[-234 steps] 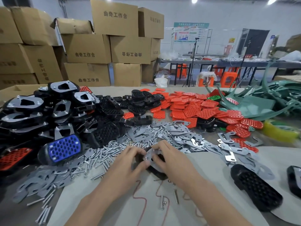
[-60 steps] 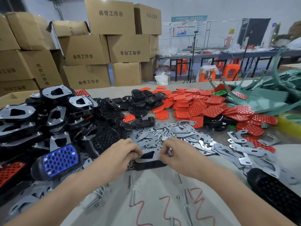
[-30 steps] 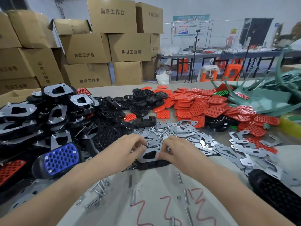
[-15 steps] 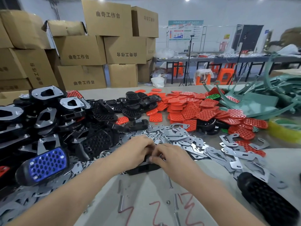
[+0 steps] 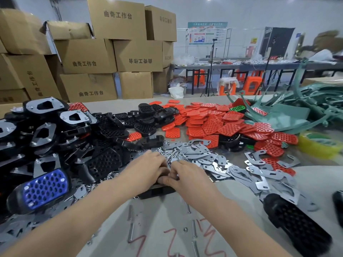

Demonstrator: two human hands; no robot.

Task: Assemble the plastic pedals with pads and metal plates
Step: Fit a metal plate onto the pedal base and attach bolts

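Observation:
A black plastic pedal (image 5: 156,191) lies on the table in front of me, mostly covered by my hands. My left hand (image 5: 146,169) and my right hand (image 5: 187,175) meet over its top, fingers curled down onto it; the metal plate on it is hidden. Whether a screw is pinched between the fingertips I cannot tell. Loose metal plates (image 5: 219,164) and screws (image 5: 170,154) are heaped just beyond my hands. Red pads (image 5: 213,125) are piled further back. Assembled pedals with plates (image 5: 44,108) are stacked at the left, with a blue-padded pedal (image 5: 44,188) in front.
Several loose bolts (image 5: 130,230) lie on the white sheet near me. Another black pedal (image 5: 297,223) rests at the lower right. A yellow tape roll (image 5: 319,143) and green plastic frames (image 5: 289,115) occupy the right. Cardboard boxes (image 5: 89,56) stand behind the table.
My hands have closed in from the pedal's two sides until they meet over its middle, covering the metal plate that was visible a second ago.

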